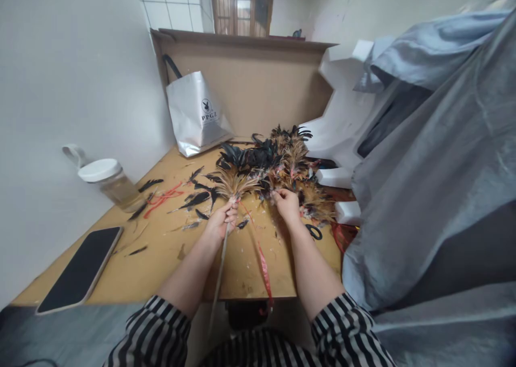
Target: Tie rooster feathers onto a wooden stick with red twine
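Left hand [223,220] clasped round the stick [221,267], which I see running near to far, feather tuft [234,183] at its far end, left of the right hand [287,204], which meets the feather pile [293,160], grasp indiscernible to me.

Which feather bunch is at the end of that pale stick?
The tan, fanned-out bunch just above the left hand; the rest lie in a heap on the table.
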{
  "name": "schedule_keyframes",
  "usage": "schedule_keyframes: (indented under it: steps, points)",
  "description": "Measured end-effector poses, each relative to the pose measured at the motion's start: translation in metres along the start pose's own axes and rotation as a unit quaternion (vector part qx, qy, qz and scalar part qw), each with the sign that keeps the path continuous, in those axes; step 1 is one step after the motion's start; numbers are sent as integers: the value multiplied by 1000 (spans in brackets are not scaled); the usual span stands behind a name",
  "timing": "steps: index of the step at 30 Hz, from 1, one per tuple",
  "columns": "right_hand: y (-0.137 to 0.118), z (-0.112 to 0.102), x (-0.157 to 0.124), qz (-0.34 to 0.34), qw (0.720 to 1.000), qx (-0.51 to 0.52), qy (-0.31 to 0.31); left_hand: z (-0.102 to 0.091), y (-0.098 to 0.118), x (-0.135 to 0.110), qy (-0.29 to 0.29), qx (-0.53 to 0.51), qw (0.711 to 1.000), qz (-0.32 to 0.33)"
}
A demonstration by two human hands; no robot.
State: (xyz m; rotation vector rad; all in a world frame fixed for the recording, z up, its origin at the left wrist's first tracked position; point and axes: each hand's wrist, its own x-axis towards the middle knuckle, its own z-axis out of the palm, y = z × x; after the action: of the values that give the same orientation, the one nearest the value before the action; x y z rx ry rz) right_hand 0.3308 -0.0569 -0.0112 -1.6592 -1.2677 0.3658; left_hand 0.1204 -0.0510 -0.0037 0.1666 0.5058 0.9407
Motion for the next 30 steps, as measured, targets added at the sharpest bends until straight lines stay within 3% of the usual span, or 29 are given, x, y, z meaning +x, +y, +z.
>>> schedule_keyframes:
  steps: [2,5,9,14,18,23,30]
  points:
    - [-6,7,-2,44,991,123,-30,1,0,-1,-2,0,1000,4]
    - [-18,13,-8,107,955,268,-61,4,-1,-3,10,8,1000,10]
    - [-35,18,-19,145,913,372,-78,7,-3,-3,23,26,999,8]
    - [-53,29,-26,157,881,410,-178,8,-4,-1,31,47,998,4]
    - [-59,44,-27,138,872,411,-226,9,-4,0,47,51,998,8]
    - [-55,56,-26,140,867,414,-238,7,-4,2,65,58,996,2]
    - [-47,58,-27,149,879,393,-226,7,-7,3,58,93,994,7]
